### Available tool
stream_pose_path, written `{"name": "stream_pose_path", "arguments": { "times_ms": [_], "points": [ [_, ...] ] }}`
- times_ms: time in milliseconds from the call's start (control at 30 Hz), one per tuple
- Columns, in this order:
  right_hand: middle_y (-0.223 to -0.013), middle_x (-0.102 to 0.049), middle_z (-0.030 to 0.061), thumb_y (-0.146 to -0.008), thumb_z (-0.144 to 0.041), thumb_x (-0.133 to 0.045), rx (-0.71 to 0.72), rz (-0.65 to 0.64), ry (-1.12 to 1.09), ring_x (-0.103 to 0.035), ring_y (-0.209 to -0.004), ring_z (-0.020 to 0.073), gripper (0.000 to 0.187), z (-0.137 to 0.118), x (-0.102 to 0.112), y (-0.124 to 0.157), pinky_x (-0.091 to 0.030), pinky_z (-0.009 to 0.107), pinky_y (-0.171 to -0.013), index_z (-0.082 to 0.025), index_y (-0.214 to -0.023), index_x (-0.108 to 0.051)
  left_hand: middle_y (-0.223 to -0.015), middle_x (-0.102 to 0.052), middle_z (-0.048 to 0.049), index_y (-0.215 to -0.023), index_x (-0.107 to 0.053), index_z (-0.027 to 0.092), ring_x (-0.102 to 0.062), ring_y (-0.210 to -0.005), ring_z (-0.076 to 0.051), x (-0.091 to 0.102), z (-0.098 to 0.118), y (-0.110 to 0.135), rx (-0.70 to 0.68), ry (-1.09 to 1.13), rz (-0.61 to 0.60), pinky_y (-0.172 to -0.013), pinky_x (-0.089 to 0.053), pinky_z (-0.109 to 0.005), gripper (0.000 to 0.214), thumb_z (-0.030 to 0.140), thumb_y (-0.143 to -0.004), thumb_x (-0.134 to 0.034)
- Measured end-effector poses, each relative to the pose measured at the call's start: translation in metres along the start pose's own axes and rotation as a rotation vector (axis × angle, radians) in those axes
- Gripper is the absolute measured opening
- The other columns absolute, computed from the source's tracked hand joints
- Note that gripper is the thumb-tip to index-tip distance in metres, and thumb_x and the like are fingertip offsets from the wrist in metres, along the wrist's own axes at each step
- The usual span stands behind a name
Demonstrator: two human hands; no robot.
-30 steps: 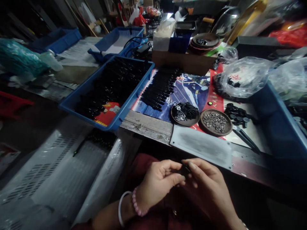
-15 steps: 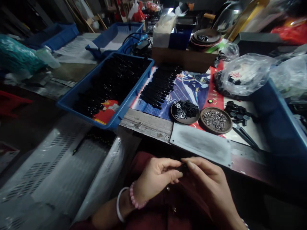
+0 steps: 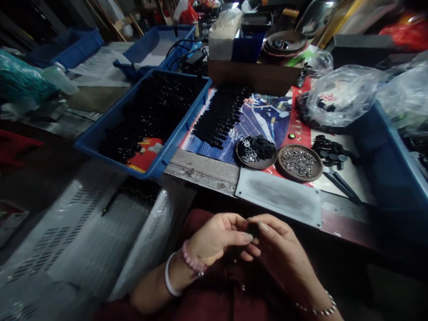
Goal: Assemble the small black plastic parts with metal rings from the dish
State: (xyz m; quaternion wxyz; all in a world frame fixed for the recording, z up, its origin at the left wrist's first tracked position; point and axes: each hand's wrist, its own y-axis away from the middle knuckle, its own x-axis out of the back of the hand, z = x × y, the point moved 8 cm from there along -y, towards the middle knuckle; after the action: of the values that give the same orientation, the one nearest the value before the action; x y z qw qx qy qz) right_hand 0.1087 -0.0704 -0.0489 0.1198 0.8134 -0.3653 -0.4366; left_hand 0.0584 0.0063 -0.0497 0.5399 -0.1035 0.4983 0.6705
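Observation:
Just below the bench edge, my left hand and my right hand meet at the fingertips. Both pinch a small black part, mostly hidden by the fingers, so its exact kind cannot be made out. Beyond them a pale metal plate lies on the bench edge. Behind that plate stand a round dish of black and silvery clips and a round dish of small metal pins. Black-handled pliers lie to their right, beside a pile of black round-ended parts.
A blue crate full of slim black pieces stands at the left, with a row of similar black pieces beside it. Another blue bin bounds the right side. Clear plastic bags sit at the back right.
My hands have drawn closer together and turned slightly, and more of the small black part shows between the fingertips. The bench has shifted slightly up and left in view.

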Motion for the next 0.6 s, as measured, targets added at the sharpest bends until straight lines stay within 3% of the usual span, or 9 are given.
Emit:
{"name": "stream_pose_path", "arguments": {
  "times_ms": [167, 267, 433, 500, 600],
  "points": [
    [-0.049, -0.044, -0.0084, -0.080, -0.039, -0.077, 0.038, -0.040, -0.071, -0.037, -0.040, 0.0075, 0.022, 0.004, 0.002, -0.007, -0.041, 0.022, -0.040, -0.022, -0.094, -0.072, -0.072, -0.075, -0.0102, -0.090, -0.063, 0.011, -0.072, -0.055, -0.017, -0.009, 0.000, 0.000, 0.022, 0.075, -0.077, -0.048, -0.057, -0.020, 0.033, 0.024, -0.069, -0.084],
    [-0.049, -0.045, -0.0074, -0.082, -0.039, -0.076, 0.013, -0.096, -0.056, -0.038, -0.039, 0.0074, 0.020, 0.006, -0.001, -0.012, -0.039, 0.020, -0.039, -0.022, -0.090, -0.071, -0.073, -0.076, -0.0111, -0.090, -0.061, 0.012, -0.073, -0.056, -0.018, -0.008, -0.002, 0.000, 0.026, 0.101, -0.089, -0.050, -0.059, -0.022, 0.029, 0.021, -0.071, -0.081],
    [-0.048, -0.044, -0.0069, -0.075, -0.036, -0.082, -0.040, -0.094, -0.088, -0.025, -0.037, 0.0006, 0.025, 0.007, 0.000, -0.020, -0.022, 0.010, -0.034, -0.015, -0.076, -0.070, -0.076, -0.077, -0.0123, -0.093, -0.060, 0.013, -0.074, -0.059, -0.020, -0.004, -0.007, 0.000, 0.052, 0.155, -0.112, -0.053, -0.061, -0.026, 0.028, 0.017, -0.073, -0.079],
    [-0.047, -0.046, -0.0064, -0.077, -0.038, -0.080, -0.030, -0.095, -0.071, -0.029, -0.036, 0.0018, 0.025, 0.005, -0.002, -0.018, -0.027, 0.012, -0.034, -0.015, -0.076, -0.069, -0.076, -0.077, -0.0120, -0.094, -0.061, 0.013, -0.074, -0.059, -0.021, -0.004, -0.008, 0.001, 0.066, 0.177, -0.122, -0.053, -0.062, -0.026, 0.029, 0.019, -0.073, -0.080],
    [-0.053, -0.054, -0.0025, -0.083, -0.035, -0.075, 0.079, -0.042, 0.045, -0.047, -0.041, 0.0088, 0.019, -0.005, -0.003, -0.010, -0.043, 0.020, -0.039, -0.017, -0.080, -0.070, -0.076, -0.076, -0.0106, -0.094, -0.064, 0.011, -0.074, -0.061, -0.019, -0.004, -0.006, 0.004, 0.072, 0.172, -0.096, -0.054, -0.062, -0.025, 0.031, 0.020, -0.071, -0.083]
  ]
}}
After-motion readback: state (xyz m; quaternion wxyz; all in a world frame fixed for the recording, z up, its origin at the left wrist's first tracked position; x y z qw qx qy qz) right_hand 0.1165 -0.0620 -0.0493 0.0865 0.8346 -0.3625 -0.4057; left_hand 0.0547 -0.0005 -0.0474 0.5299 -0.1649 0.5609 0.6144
